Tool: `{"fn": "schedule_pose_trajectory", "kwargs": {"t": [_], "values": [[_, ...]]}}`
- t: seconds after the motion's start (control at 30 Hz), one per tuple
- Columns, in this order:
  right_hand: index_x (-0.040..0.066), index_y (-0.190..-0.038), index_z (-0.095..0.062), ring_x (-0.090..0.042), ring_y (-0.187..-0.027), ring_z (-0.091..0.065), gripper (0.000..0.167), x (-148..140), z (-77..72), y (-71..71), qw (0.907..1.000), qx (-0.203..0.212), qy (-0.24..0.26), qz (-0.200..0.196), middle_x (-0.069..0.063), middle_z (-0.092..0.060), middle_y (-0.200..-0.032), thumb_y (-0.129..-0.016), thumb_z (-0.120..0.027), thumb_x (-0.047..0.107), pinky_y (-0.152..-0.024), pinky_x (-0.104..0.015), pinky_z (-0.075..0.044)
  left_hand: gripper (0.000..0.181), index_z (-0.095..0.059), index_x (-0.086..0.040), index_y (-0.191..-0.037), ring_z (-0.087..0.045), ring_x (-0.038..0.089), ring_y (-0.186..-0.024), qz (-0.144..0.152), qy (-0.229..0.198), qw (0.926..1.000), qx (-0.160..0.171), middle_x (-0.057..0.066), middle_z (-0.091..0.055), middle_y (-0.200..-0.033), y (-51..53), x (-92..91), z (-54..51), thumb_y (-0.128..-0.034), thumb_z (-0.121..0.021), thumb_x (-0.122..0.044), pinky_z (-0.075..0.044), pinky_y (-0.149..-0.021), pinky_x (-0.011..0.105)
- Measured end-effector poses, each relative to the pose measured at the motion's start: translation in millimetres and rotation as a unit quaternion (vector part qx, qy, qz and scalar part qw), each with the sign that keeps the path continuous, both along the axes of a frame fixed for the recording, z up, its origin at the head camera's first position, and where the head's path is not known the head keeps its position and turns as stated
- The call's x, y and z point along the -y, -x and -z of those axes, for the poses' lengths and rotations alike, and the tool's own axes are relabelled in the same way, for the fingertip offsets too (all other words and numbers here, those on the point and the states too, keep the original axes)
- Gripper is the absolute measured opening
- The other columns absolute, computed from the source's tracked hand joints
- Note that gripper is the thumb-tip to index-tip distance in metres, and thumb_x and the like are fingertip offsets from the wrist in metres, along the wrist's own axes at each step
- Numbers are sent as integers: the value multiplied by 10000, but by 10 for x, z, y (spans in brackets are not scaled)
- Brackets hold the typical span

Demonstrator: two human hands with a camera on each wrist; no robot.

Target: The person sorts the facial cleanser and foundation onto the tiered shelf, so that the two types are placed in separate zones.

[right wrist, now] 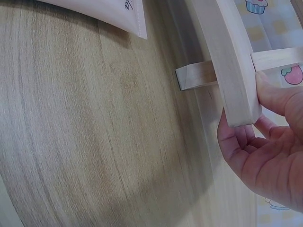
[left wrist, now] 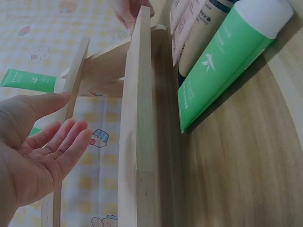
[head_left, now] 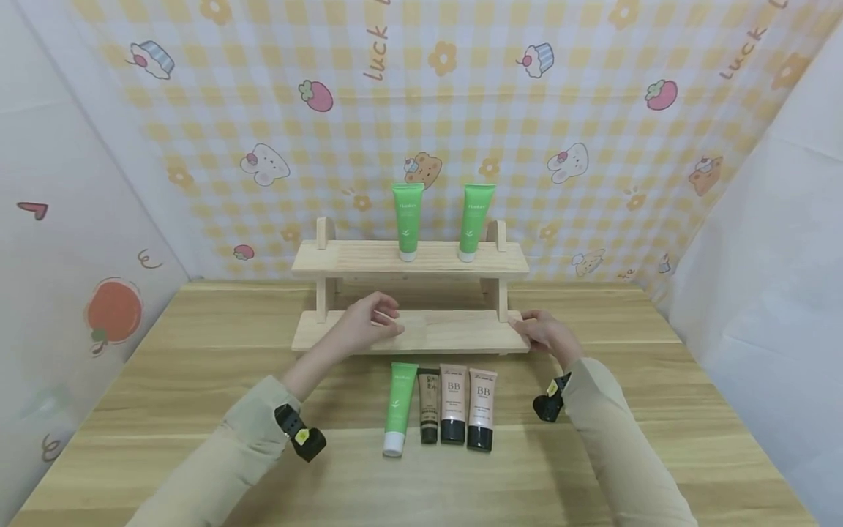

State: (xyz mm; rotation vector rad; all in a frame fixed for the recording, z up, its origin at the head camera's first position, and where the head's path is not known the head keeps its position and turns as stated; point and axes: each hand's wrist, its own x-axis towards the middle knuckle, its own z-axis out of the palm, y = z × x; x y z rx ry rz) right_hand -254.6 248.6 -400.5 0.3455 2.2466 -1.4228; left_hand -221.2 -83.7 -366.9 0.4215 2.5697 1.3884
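A two-tier wooden display rack (head_left: 454, 333) stands on the table. My right hand (head_left: 545, 335) grips the right end of its lower board, thumb on top and fingers curled beneath, as the right wrist view shows. Over the left part of that board hovers my left hand (head_left: 369, 320), fingers loosely bent and holding nothing. Two green tubes (head_left: 408, 219) stand upright on the top shelf, caps down. In front of the rack lie a green tube (head_left: 399, 402) with a white cap, a beige-and-black tube (head_left: 429, 410) and two pink BB cream tubes (head_left: 453, 395) with black caps.
The wood-grain table (head_left: 342, 476) extends around the rack on both sides. A yellow checked cloth (head_left: 369, 139) with cartoon prints hangs behind it. White cloth (head_left: 757, 241) borders the right side, and a printed white sheet (head_left: 72, 183) the left.
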Motion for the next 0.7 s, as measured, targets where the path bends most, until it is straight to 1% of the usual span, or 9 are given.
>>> {"fn": "schedule_pose_trajectory", "kwargs": {"t": [0.13,0.23,0.4,0.5,0.6,0.7], "values": [[-63,-1367,-252,-41,-664,-509,575,-6,1,12,10000,-16,-37,32,-5,-507,-855,-945,-482,252,-599,-167,-462,454,-493,10,-1184,-600,274,-1005,15,22,10000,29,149,-605,-1097,-39,17,31,-813,-677,-177,-536,-840,332],[-55,-1367,-261,-41,-667,-509,567,0,3,17,9999,-11,-98,51,-6,-506,-863,-945,-482,254,-601,-166,-460,444,-501,8,-1177,-606,262,-990,58,153,9998,144,142,-609,-1079,-64,35,62,-813,-677,-174,-538,-819,331],[-60,-1373,-249,-51,-686,-519,582,4,10,5,9999,-12,-139,12,-27,-501,-894,-946,-480,260,-619,-175,-473,419,-511,15,-1149,-615,246,-964,320,375,9981,359,140,-613,-1057,-129,72,115,-809,-675,-169,-534,-824,333],[-57,-1375,-250,-52,-683,-514,585,8,19,6,9999,-22,-171,18,-24,-499,-882,-945,-482,264,-616,-178,-468,423,-518,19,-1137,-624,236,-945,426,404,9974,411,135,-622,-1043,-173,94,136,-797,-684,-168,-536,-827,335],[-58,-1371,-259,-50,-680,-511,578,9,23,7,9998,-42,-180,26,-20,-497,-875,-945,-480,265,-613,-175,-463,427,-520,19,-1133,-627,224,-928,543,464,9967,395,129,-629,-1034,-203,118,162,-791,-688,-175,-538,-820,335],[-67,-1369,-253,-50,-682,-512,579,4,20,-2,9998,-60,-172,-19,-27,-496,-883,-947,-472,265,-616,-174,-466,421,-527,4,-1128,-624,215,-922,575,550,9959,435,121,-633,-1035,-225,135,191,-785,-692,-176,-537,-823,339]]}}
